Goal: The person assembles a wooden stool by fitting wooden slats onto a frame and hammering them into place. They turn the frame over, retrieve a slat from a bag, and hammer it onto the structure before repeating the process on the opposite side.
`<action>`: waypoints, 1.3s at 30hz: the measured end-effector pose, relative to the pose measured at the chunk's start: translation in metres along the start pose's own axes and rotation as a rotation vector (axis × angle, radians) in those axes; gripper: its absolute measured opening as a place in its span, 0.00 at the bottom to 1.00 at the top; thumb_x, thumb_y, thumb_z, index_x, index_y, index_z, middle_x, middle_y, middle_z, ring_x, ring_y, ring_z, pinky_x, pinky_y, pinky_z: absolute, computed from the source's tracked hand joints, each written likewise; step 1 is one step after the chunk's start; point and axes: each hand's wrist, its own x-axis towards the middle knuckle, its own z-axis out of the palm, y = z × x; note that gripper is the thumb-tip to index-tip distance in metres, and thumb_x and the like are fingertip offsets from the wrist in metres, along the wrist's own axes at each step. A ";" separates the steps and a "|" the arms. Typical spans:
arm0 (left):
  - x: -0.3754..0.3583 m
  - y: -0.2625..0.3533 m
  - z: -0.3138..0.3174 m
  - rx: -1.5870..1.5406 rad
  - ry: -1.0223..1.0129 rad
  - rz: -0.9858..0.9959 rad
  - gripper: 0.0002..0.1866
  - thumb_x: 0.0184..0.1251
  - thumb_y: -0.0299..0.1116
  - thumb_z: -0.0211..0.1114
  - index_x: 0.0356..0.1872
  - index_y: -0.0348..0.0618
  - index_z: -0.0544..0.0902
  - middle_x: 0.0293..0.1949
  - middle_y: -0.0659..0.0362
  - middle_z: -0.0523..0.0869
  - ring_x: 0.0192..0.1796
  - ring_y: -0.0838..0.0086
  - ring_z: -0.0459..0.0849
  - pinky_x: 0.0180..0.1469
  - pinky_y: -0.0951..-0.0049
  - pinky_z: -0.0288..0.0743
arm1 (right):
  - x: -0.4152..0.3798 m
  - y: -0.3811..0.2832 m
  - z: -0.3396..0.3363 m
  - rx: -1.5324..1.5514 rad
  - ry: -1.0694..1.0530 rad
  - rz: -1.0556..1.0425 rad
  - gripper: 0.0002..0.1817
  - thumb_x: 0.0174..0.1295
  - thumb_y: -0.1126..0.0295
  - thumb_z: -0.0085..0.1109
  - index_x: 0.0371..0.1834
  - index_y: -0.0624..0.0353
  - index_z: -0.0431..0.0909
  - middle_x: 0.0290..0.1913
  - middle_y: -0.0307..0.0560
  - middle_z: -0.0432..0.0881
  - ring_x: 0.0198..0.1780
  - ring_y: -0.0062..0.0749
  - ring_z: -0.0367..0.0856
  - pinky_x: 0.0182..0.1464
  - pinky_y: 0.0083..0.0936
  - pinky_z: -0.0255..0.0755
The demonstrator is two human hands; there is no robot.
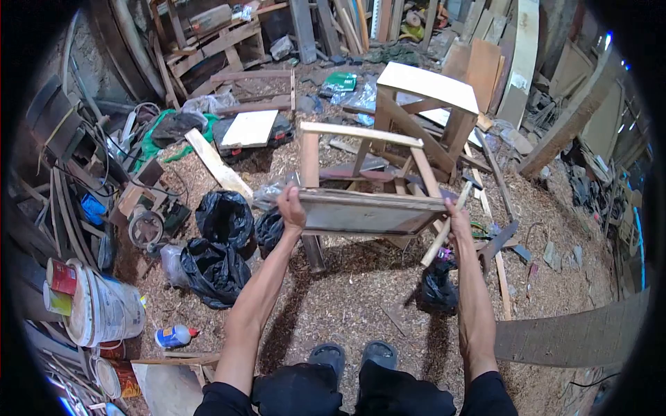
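A wooden frame with a flat panel (368, 213) is held up in front of me, tilted, with legs and a rail (361, 134) rising behind it. My left hand (291, 208) grips the panel's left corner. At the right corner, my right hand (458, 220) is closed round a hammer (438, 243) with a light wooden handle, its head pointing away from me, and touches the panel's edge. The fingers of my right hand are partly hidden. Behind the frame stands a wooden stool (427, 87) with a white top.
Black plastic bags (216, 270) lie left of the frame, another (438, 288) on the right. A white bucket (107, 308) and a blue glue bottle (173, 336) are at the lower left. A curved board (576, 333) juts in at right. Wood shavings cover the floor (347, 305).
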 end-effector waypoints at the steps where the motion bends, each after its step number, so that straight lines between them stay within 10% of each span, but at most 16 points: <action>1: -0.001 0.000 0.002 -0.033 -0.058 -0.005 0.17 0.66 0.39 0.49 0.22 0.36 0.63 0.20 0.60 0.57 0.26 0.76 0.60 0.29 0.67 0.55 | 0.004 0.001 -0.006 -0.031 0.019 -0.032 0.14 0.61 0.61 0.67 0.39 0.57 0.74 0.31 0.37 0.77 0.32 0.23 0.72 0.35 0.24 0.71; 9: 0.001 -0.035 0.037 0.001 0.018 0.021 0.19 0.67 0.42 0.47 0.25 0.34 0.69 0.20 0.59 0.62 0.26 0.74 0.64 0.29 0.67 0.58 | -0.015 0.000 -0.025 0.060 -0.012 -0.117 0.15 0.61 0.59 0.69 0.37 0.54 0.72 0.34 0.35 0.76 0.34 0.19 0.73 0.38 0.21 0.70; 14: 0.006 -0.112 0.030 0.074 0.080 -0.098 0.22 0.68 0.40 0.47 0.31 0.29 0.80 0.28 0.51 0.84 0.31 0.69 0.77 0.37 0.64 0.69 | -0.024 -0.007 -0.005 -0.066 0.002 -0.110 0.16 0.61 0.59 0.69 0.38 0.57 0.72 0.29 0.32 0.75 0.27 0.16 0.71 0.29 0.16 0.65; 25: 0.074 -0.090 0.019 -0.312 0.044 -0.162 0.18 0.65 0.36 0.46 0.19 0.34 0.73 0.19 0.62 0.73 0.24 0.77 0.69 0.29 0.71 0.64 | -0.125 -0.018 0.045 -0.011 -0.018 -0.114 0.14 0.63 0.69 0.65 0.35 0.52 0.65 0.33 0.35 0.76 0.27 0.14 0.66 0.28 0.14 0.59; 27: 0.077 -0.109 0.032 -0.023 0.071 0.084 0.18 0.65 0.36 0.45 0.21 0.34 0.74 0.19 0.62 0.73 0.24 0.76 0.70 0.29 0.70 0.64 | -0.123 -0.003 0.044 0.074 0.041 -0.093 0.13 0.63 0.71 0.65 0.36 0.53 0.66 0.36 0.37 0.79 0.27 0.13 0.66 0.28 0.14 0.60; 31: 0.064 -0.100 0.036 -0.215 -0.076 -0.301 0.19 0.68 0.39 0.46 0.26 0.34 0.77 0.21 0.57 0.77 0.29 0.71 0.76 0.37 0.64 0.67 | -0.114 0.006 0.041 0.011 0.065 -0.134 0.12 0.64 0.72 0.63 0.36 0.55 0.66 0.41 0.39 0.80 0.30 0.13 0.68 0.31 0.13 0.62; 32: 0.068 -0.128 0.032 0.206 -0.095 -0.016 0.20 0.70 0.40 0.46 0.30 0.33 0.79 0.24 0.54 0.80 0.31 0.69 0.79 0.38 0.64 0.69 | -0.108 0.011 0.036 -0.046 0.054 -0.176 0.11 0.65 0.72 0.63 0.36 0.56 0.66 0.41 0.40 0.80 0.33 0.15 0.70 0.36 0.14 0.65; 35: 0.048 -0.177 0.021 0.170 -0.177 -0.025 0.20 0.71 0.41 0.45 0.34 0.33 0.79 0.26 0.54 0.81 0.33 0.67 0.79 0.40 0.65 0.69 | -0.111 0.005 0.036 -0.263 -0.025 -0.073 0.12 0.63 0.73 0.64 0.36 0.61 0.68 0.44 0.48 0.81 0.45 0.24 0.77 0.48 0.21 0.73; 39: 0.050 -0.129 0.014 0.097 -0.276 -0.342 0.21 0.72 0.41 0.45 0.39 0.32 0.79 0.29 0.54 0.80 0.34 0.68 0.76 0.42 0.67 0.69 | -0.110 0.017 0.031 -0.270 -0.047 -0.113 0.11 0.62 0.74 0.64 0.42 0.64 0.73 0.42 0.43 0.81 0.42 0.22 0.76 0.46 0.21 0.73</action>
